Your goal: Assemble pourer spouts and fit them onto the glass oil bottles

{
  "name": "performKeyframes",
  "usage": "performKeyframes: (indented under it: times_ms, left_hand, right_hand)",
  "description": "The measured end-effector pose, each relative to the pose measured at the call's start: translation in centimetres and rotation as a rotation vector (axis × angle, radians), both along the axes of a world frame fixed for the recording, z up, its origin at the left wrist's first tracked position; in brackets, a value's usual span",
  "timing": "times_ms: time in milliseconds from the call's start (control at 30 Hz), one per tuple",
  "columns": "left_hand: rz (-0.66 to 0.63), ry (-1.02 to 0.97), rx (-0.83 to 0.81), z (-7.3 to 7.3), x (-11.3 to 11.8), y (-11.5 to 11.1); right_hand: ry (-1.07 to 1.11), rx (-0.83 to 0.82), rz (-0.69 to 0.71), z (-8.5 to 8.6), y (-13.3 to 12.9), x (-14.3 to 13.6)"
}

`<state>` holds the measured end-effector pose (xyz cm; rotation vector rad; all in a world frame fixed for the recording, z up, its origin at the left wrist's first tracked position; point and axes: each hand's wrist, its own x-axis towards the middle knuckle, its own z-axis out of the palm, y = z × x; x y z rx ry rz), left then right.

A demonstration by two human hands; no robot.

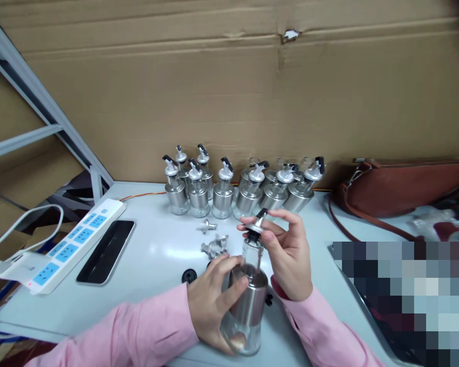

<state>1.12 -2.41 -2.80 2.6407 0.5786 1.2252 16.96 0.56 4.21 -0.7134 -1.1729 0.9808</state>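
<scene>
A glass oil bottle [250,300] with a brushed metal sleeve stands upright near the table's front. My left hand [216,300] wraps round its side. At its mouth, my right hand [288,250] pinches a pour spout [255,227], silver with a black flip cap. The spout's black stopper sits at the bottle neck; how deep it goes in I cannot tell. Loose silver spout parts [215,246] lie just behind my left hand, with another small one [207,226] farther back. A round black cap [189,276] rests left of that hand.
Several similar bottles [224,196] with spouts line the back by the cardboard wall [176,102]. To the left lie a phone [106,252] and a white power strip [76,242]. A brown bag [405,188] with its strap sits at right, behind a pixelated area.
</scene>
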Motion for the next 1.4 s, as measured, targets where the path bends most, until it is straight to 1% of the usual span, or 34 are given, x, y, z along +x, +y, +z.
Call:
performKeyframes:
  times_ms: [167,300,433,533,633,700,800,967,1167,1400]
  left_hand:
    - [-0.008,0.002,0.041,0.2,0.0,0.2]
    - [-0.004,0.017,0.051,0.4,-0.1,0.2]
    - [0.015,0.03,0.061,0.3,-0.1,0.1]
    - [0.027,0.017,0.043,0.1,-0.1,0.1]
    - [0.013,-0.001,0.02,0.2,-0.1,0.3]
    - [0.006,-0.013,0.01,0.3,-0.2,0.4]
    - [0.009,-0.017,-0.011,0.3,-0.2,0.5]
    - [0.008,-0.009,-0.036,0.1,-0.1,0.4]
    - [0.009,-0.007,0.005,0.0,-0.1,0.6]
    - [-0.008,0.004,-0.051,-0.8,-0.1,0.4]
  right_hand:
    - [-0.052,0.02,-0.005,0.0,-0.2,0.3]
    - [-0.069,0.036,0.016,-0.2,-0.3,0.5]
    - [-0.122,0.068,0.088,-0.6,-0.4,1.0]
    - [-0.203,0.092,0.163,-0.8,-0.4,1.3]
    - [-0.235,0.029,0.26,-0.7,-0.3,1.4]
    - [-0.176,-0.041,0.324,-0.6,-0.3,1.3]
    - [-0.079,-0.111,0.372,-0.5,-0.3,1.1]
    - [-0.047,-0.155,0.389,-0.4,-0.4,1.0]
    - [-0.021,-0.149,0.373,-0.5,-0.2,1.2]
    - [-0.025,-0.199,0.342,-0.8,0.0,1.4]
